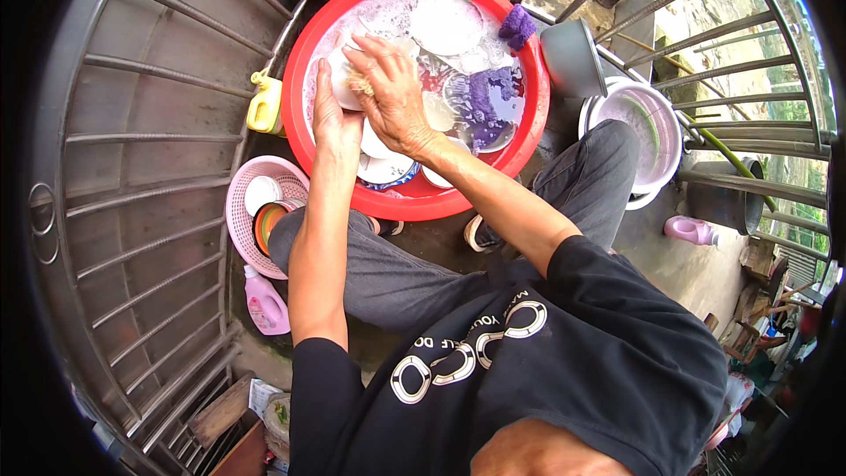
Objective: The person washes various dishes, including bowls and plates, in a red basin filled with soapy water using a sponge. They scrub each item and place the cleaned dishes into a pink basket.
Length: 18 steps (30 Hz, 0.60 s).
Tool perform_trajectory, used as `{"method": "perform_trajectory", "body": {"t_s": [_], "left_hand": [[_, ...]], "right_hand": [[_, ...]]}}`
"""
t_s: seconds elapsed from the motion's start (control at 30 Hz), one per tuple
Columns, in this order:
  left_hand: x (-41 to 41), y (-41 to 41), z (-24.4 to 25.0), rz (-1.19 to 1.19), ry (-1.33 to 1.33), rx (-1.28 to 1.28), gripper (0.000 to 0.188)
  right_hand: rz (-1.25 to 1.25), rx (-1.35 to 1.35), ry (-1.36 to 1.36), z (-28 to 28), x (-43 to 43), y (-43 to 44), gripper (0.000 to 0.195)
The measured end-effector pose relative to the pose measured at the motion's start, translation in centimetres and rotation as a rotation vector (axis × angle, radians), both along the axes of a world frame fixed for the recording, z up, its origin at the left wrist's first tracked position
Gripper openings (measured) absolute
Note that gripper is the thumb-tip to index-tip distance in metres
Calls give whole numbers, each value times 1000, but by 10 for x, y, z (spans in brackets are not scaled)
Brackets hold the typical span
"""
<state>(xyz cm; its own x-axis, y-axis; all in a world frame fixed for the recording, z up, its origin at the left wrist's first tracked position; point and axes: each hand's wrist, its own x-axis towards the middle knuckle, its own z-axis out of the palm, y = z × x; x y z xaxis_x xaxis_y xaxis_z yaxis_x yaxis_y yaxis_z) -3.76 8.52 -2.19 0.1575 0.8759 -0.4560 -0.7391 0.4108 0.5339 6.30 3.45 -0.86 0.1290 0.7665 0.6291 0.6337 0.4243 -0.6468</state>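
Observation:
My left hand (332,112) grips a white bowl (341,82) from its near left side, over the soapy water of a large red plastic basin (390,207). My right hand (395,89) presses a yellowish scrubber (359,82) against the bowl; its fingers hide part of both. A large white dish (447,23) lies among suds on the basin's far side. Right of my hands, purple cloth (486,99) appears in the water, over a partly submerged round vessel. Below my wrists, a blue-patterned dish (388,172) sits by other white dishes.
A purple cloth (517,26) hangs over the basin's rim. Beside it are a grey pot (572,58) and stacked white basins (638,175). Left stand a yellow jug (266,106), a pink basket (241,238) holding bowls, and a pink bottle (266,304). Metal railings (158,135) flank both sides.

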Motion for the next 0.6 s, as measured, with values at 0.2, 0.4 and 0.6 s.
{"method": "perform_trajectory", "body": {"t_s": [0.2, 0.4, 0.6], "left_hand": [[-27, -2, -3, -111, -67, -128, 43], [-41, 1, -14, 65, 167, -270, 34], [-63, 1, -15, 82, 126, -276, 35]], "right_hand": [[-132, -560, 340, -135, 30, 6, 34], [-281, -1011, 28, -261, 115, 30, 45], [175, -439, -721, -287, 114, -10, 51]]}}
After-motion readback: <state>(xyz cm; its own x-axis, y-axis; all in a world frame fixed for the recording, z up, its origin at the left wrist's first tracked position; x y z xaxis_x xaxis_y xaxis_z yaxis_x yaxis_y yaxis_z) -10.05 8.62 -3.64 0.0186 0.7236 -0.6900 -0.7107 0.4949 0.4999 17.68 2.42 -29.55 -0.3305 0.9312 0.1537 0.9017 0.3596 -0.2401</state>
